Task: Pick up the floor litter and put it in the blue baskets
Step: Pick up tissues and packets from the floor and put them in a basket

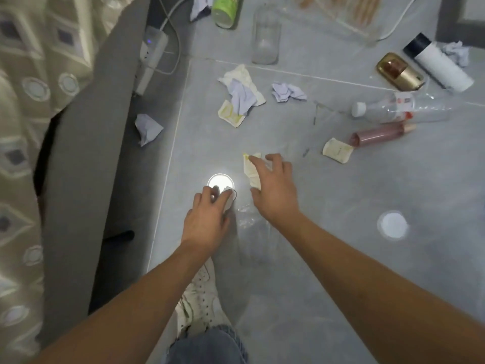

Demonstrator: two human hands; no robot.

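My left hand [207,216] grips a small crumpled white paper [228,197] just above the grey floor. My right hand [273,190] pinches a cream wrapper with yellow print [250,166]. More litter lies ahead: crumpled lilac paper on a white wrapper [241,93], a lilac paper ball [287,91], another lilac paper ball [147,128] by the sofa, a cream sachet [337,151], a clear plastic bottle [393,109], a pink tube [380,134]. No blue basket is in view.
A grey sofa edge [86,153] runs along the left, with a power strip [152,51] and cable beside it. Farther back lie a clear glass [265,40], a green can [225,10], a gold case [400,72] and a white bottle [441,64]. My white shoe [202,292] stands below.
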